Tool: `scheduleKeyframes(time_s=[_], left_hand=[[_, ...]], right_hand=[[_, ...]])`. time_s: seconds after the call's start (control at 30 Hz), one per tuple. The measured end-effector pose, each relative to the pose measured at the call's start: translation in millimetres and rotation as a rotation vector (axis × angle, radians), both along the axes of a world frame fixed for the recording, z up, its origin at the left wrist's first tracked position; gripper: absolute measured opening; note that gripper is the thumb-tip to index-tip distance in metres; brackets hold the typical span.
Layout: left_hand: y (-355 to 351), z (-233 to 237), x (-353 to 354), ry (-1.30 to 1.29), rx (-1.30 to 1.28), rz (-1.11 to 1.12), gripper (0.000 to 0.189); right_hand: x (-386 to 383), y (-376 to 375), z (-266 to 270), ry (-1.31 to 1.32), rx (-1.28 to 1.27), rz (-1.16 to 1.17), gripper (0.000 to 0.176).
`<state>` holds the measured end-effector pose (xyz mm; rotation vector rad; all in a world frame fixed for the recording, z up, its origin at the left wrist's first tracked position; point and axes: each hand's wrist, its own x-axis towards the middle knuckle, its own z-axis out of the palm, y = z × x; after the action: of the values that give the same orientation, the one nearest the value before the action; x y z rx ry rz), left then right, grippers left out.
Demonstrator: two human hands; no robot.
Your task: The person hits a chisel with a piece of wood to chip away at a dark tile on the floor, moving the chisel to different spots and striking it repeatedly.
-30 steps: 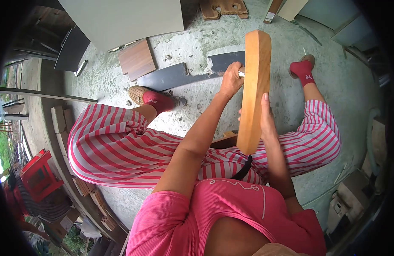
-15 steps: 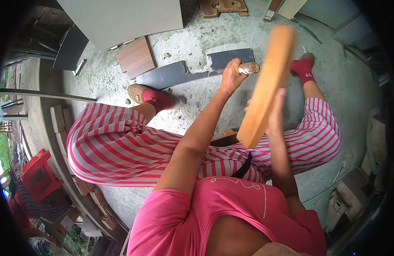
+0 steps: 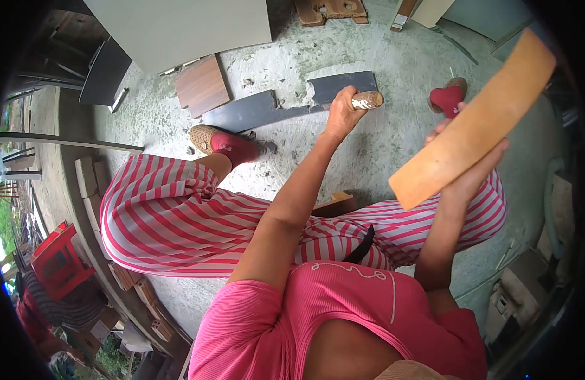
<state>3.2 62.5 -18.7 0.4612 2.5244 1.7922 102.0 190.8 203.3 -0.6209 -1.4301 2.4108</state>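
Observation:
My left hand [image 3: 343,117] is closed around the thick wooden handle of a chisel [image 3: 369,100], its butt end pointing right and up at me. White wrapping shows near the grip, but the blade is hidden below the hand. Under this hand lies a dark board [image 3: 245,111] on the floor, with a ragged notch broken into its far edge. My right hand [image 3: 471,180] grips a heavy, smooth wooden block [image 3: 473,123] from beneath. The block is raised to the right, apart from the handle, its broad face towards me.
A wood-grain panel [image 3: 202,87] lies left of the dark board, beside a large pale panel [image 3: 191,28]. Chips litter the concrete floor [image 3: 292,152]. A cut-out brown board [image 3: 332,11] lies at the far side. My shoed foot [image 3: 207,138] rests by the dark board; a red plastic chair [image 3: 59,259] stands left.
The wooden block has swung right, away from the chisel handle, and turned to show its broad face. My left hand and the chisel have barely shifted.

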Motion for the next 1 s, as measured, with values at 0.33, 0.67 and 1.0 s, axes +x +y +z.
scheduleKeyframes(time_s=[0.33,0.67,1.0], left_hand=[[-0.5,-1.4,7.9,-0.015,-0.046,-0.096,0.031],[-15.8,5.4,-8.5,0.028,-0.010,0.035,0.028],[-65.7,5.4,-49.9,-0.337,0.448,0.389,0.023]], right_hand=[[22.3,-31.0,-93.0,-0.514,-0.231,0.311,0.082],[28.7,-12.7,-116.1,-0.387,-0.273,0.142,0.078],[24.9,-23.9,-121.4,-0.496,-0.263,0.158,0.083]])
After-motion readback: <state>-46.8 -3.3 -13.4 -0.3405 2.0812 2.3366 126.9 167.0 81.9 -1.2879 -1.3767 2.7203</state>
